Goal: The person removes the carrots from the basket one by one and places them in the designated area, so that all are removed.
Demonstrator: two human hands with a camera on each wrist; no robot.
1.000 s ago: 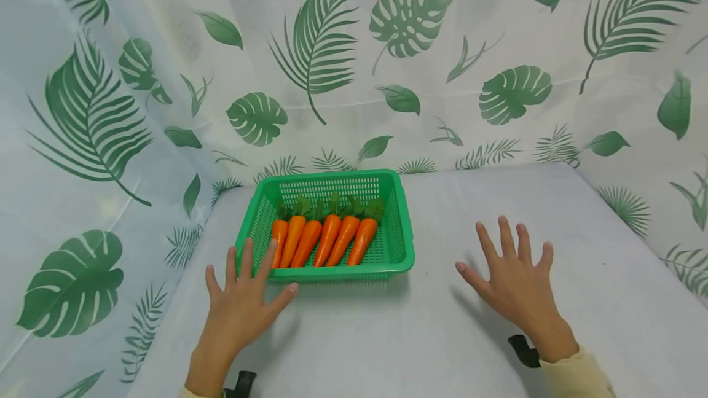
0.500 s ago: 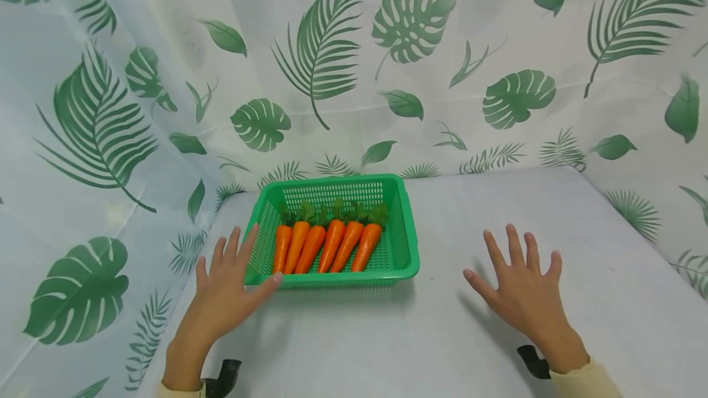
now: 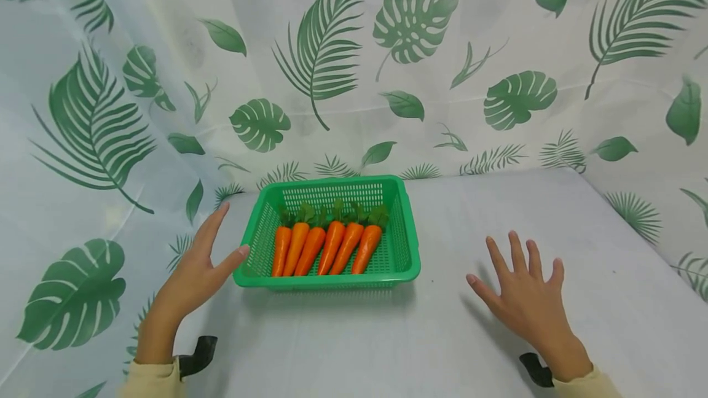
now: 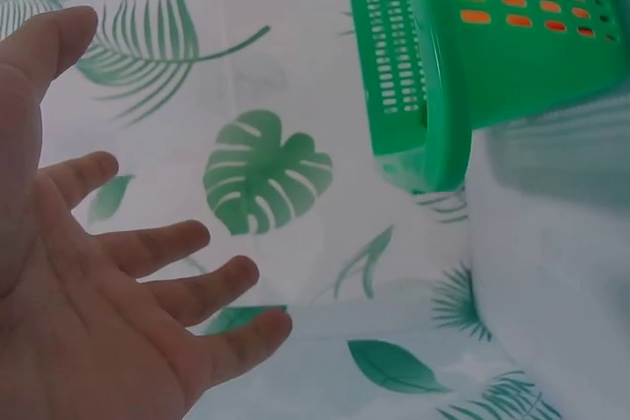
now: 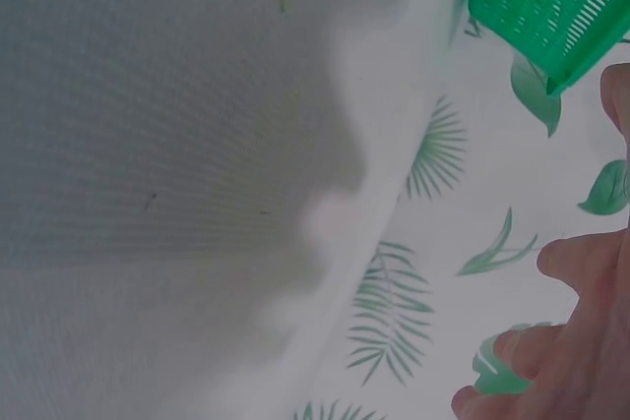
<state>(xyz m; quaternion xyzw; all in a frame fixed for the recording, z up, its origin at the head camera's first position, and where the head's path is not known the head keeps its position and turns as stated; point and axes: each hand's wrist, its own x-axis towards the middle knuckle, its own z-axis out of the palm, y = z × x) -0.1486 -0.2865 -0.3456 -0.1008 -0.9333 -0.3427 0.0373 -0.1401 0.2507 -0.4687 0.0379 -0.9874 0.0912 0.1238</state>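
Carrots [image 3: 323, 244] lay in the green basket [image 3: 406, 250] on the counter [image 3: 442, 336]; left hand [image 3: 193, 269] just beside it, right hand [image 3: 522, 300] apart, all fingers spread, holding nothing.

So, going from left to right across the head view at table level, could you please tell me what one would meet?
Left hand → green basket holding six toy carrots → bare white tabletop → right hand.
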